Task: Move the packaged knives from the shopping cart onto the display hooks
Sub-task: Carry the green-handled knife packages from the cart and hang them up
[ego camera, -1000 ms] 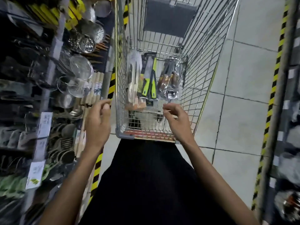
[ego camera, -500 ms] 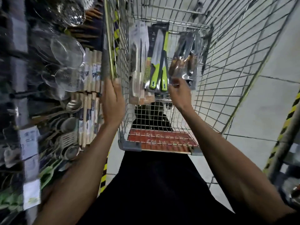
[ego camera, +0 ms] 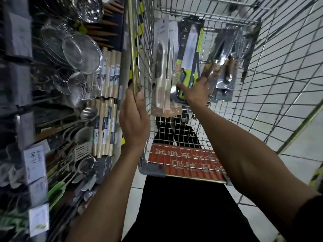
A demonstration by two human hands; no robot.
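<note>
At the near end of the shopping cart (ego camera: 279, 84), your left hand (ego camera: 134, 119) grips the brass-coloured side rail (ego camera: 132, 49), fingers (ego camera: 129, 95) wrapped round it. Further in, your right hand (ego camera: 197, 93) lies across the lower end of the green-handled knife pack (ego camera: 189, 49), thumb on its front; whether the fingers clamp it cannot be told. That pack stands in the basket between the white-handled knife pack (ego camera: 161, 67) and the wooden-handled knife pack (ego camera: 225, 63). Strainers (ego camera: 82, 51) hang on the display at left.
</note>
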